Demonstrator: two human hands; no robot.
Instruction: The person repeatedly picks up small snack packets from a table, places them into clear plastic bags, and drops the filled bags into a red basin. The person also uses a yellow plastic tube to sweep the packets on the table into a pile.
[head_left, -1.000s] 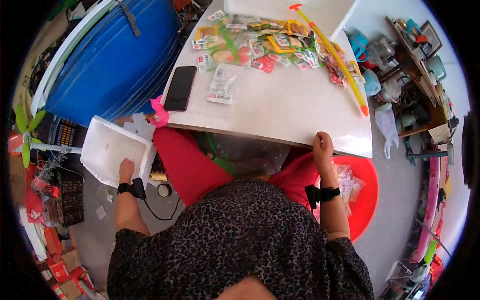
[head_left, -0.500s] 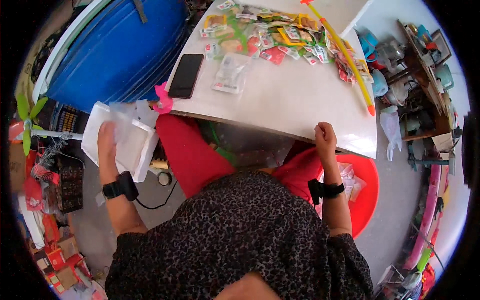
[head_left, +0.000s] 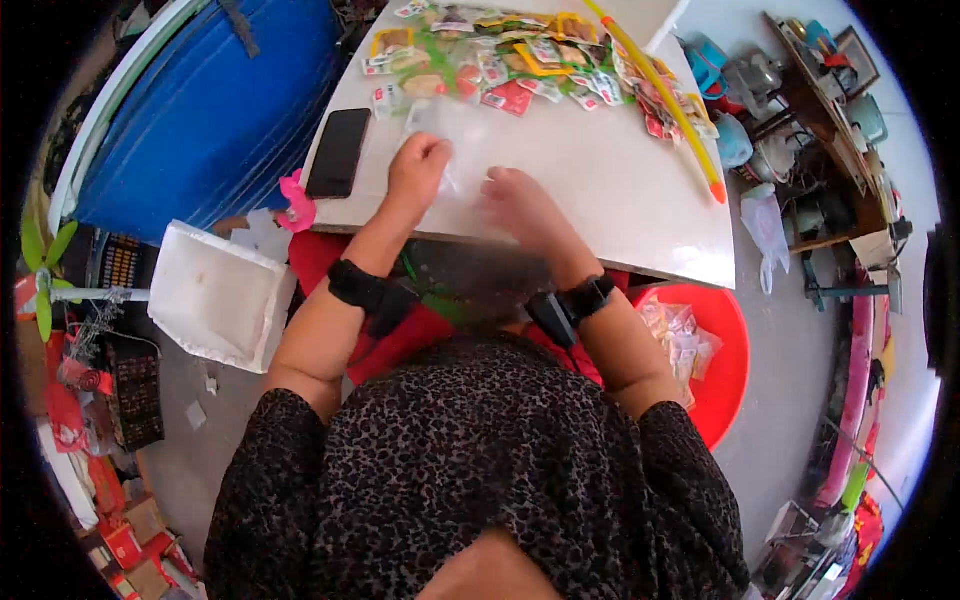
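Observation:
On the white table [head_left: 630, 190], my left hand [head_left: 418, 170] is closed on a clear plastic bag [head_left: 448, 172], which lies over the area left of centre. My right hand [head_left: 522, 208] is just right of it, blurred, with fingers loosely apart and holding nothing visible. A pile of small colourful sealed food packets [head_left: 515, 65] covers the far part of the tabletop. A black phone [head_left: 337, 152] lies left of my left hand, and a crumpled pink thing [head_left: 298, 203] sits at the table's near left corner.
A yellow tube with orange ends [head_left: 668, 105] lies at the table's right. A white foam box [head_left: 180, 300] is at lower left, a red basin [head_left: 730, 390] with packets at lower right. A blue tub [head_left: 190, 130] stands left, cluttered shelves [head_left: 830, 170] right.
My left hand has come from the foam box up onto the table with a clear bag. My right hand has moved left and forward from the table's front edge towards it.

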